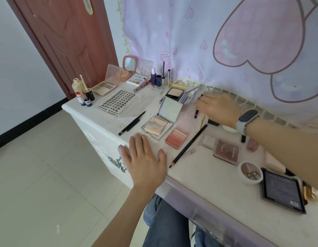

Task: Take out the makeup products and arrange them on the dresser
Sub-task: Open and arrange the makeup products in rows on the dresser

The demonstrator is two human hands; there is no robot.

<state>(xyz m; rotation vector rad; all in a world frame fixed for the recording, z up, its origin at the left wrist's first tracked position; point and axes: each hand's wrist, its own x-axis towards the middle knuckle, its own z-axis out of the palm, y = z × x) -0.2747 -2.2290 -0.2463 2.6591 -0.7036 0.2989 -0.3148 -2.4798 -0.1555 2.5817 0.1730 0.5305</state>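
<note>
Head view is showing the right hand (218,109) reaching, fingers blurred (grip unclear), over a dark pencil (198,106) lying twelve-to-six. Left hand (145,158) is resting flat, holding nothing, on the worktop (213,177) at eight o'clock.

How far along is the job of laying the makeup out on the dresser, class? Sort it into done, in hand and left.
Done: many products already lie spread on the dresser, such as the lash tray, the open highlighter palette and the blush duo.
In hand: the right hand reaches over a dark pencil near the back; the left hand rests flat on the front edge.
Left: cannot tell; no bag or box shows.
</note>
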